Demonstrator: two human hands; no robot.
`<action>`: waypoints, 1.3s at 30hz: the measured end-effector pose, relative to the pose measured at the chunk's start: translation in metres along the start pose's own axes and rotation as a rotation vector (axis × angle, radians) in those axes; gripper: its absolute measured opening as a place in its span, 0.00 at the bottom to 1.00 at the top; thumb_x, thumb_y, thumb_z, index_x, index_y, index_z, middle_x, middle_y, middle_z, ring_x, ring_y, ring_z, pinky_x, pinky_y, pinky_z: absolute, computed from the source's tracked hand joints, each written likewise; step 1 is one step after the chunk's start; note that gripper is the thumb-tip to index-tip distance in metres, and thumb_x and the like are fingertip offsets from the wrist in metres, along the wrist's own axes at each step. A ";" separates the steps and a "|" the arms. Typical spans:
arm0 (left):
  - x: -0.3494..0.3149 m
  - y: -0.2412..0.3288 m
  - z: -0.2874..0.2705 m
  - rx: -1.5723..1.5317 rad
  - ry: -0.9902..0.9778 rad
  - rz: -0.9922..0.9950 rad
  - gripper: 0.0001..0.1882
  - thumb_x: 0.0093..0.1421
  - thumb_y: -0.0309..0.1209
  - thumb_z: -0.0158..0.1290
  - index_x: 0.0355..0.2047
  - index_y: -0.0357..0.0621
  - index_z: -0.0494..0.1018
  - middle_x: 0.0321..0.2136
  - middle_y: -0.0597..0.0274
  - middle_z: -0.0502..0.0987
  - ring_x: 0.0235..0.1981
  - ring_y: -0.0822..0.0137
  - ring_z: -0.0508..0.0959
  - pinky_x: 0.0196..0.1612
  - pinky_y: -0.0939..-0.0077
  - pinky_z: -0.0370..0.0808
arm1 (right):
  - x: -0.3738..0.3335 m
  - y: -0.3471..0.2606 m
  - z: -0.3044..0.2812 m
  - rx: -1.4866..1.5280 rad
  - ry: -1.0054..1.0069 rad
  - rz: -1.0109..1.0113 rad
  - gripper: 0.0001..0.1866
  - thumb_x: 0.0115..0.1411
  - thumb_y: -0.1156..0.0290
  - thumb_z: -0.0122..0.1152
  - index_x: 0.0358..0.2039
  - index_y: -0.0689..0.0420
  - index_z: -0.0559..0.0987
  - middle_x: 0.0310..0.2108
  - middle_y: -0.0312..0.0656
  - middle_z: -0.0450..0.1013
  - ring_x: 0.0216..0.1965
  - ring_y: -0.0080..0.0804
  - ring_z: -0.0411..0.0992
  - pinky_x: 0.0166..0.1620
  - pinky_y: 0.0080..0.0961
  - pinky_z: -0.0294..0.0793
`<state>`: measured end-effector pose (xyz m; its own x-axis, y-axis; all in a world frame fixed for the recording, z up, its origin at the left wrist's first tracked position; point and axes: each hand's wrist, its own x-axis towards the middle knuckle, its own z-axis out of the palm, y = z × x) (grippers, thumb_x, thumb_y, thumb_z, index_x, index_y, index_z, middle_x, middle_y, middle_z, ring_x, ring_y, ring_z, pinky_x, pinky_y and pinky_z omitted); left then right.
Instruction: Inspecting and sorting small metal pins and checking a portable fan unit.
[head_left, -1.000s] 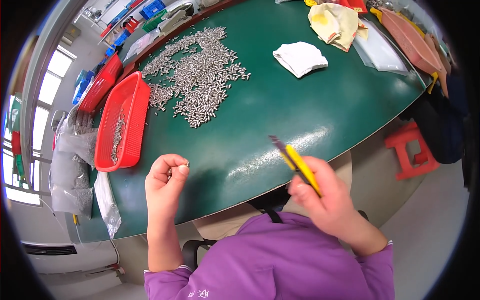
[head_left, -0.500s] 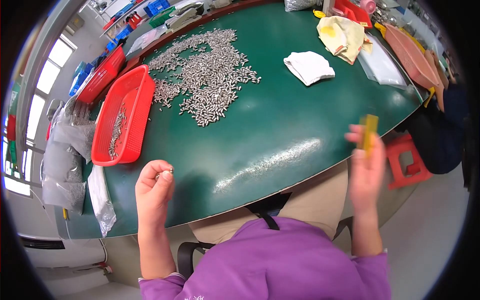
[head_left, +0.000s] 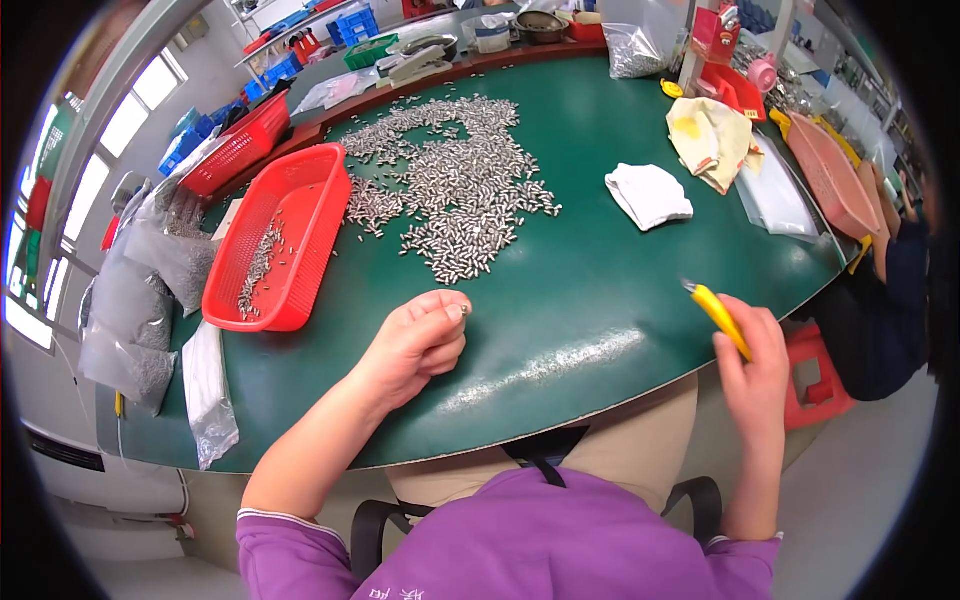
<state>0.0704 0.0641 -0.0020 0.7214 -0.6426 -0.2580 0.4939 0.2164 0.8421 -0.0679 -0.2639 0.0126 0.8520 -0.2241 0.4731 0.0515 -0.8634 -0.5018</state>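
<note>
My left hand (head_left: 420,340) is closed in a pinch over the green tabletop, just in front of a wide pile of small silver metal pins (head_left: 465,190). A bit of shiny metal shows at its fingertips, seemingly one such pin. On the right, my right hand (head_left: 755,355) grips a yellow utility knife (head_left: 722,322), its thin metal tip pointing up and left. Left of the pile stands a red plastic basket (head_left: 330,240) with some loose pins lying in it.
A folded white cloth (head_left: 648,196) and a cream cloth (head_left: 708,140) lie at the right. Plastic bags of metal parts (head_left: 135,300) sit along the left edge. Beyond the table's right edge are a red stool (head_left: 815,385) and another person's dark sleeve (head_left: 895,300).
My left hand has moved right, from beside the red basket to in front of the pile, still pinched. In my right hand the knife has tilted leftward. The head view has shifted slightly.
</note>
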 end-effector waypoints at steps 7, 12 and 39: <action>0.008 -0.006 -0.009 -0.149 -0.061 0.040 0.05 0.64 0.32 0.46 0.32 0.46 0.66 0.16 0.76 0.57 0.13 0.83 0.53 0.16 0.86 0.48 | 0.047 -0.012 0.050 -0.146 -0.159 -0.189 0.21 0.45 0.77 0.66 0.44 0.59 0.76 0.36 0.45 0.69 0.39 0.45 0.68 0.42 0.36 0.70; 0.009 -0.004 -0.017 -0.266 -0.080 0.034 0.07 0.64 0.32 0.39 0.28 0.46 0.62 0.20 0.72 0.60 0.14 0.81 0.54 0.18 0.85 0.51 | 0.081 -0.067 0.089 0.113 -0.177 -0.503 0.17 0.43 0.79 0.65 0.36 0.57 0.76 0.35 0.43 0.70 0.39 0.44 0.69 0.43 0.37 0.70; 0.011 -0.014 -0.028 -0.258 -0.121 0.040 0.08 0.66 0.33 0.42 0.40 0.42 0.65 0.30 0.63 0.70 0.22 0.77 0.62 0.23 0.83 0.58 | 0.098 -0.102 0.161 0.857 -0.724 -0.172 0.06 0.57 0.75 0.61 0.36 0.56 0.80 0.33 0.36 0.70 0.33 0.24 0.70 0.37 0.20 0.71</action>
<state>0.0849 0.0752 -0.0299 0.6876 -0.7092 -0.1553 0.5843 0.4136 0.6983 0.0941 -0.1250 -0.0066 0.8859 0.4216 0.1934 0.2993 -0.2011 -0.9327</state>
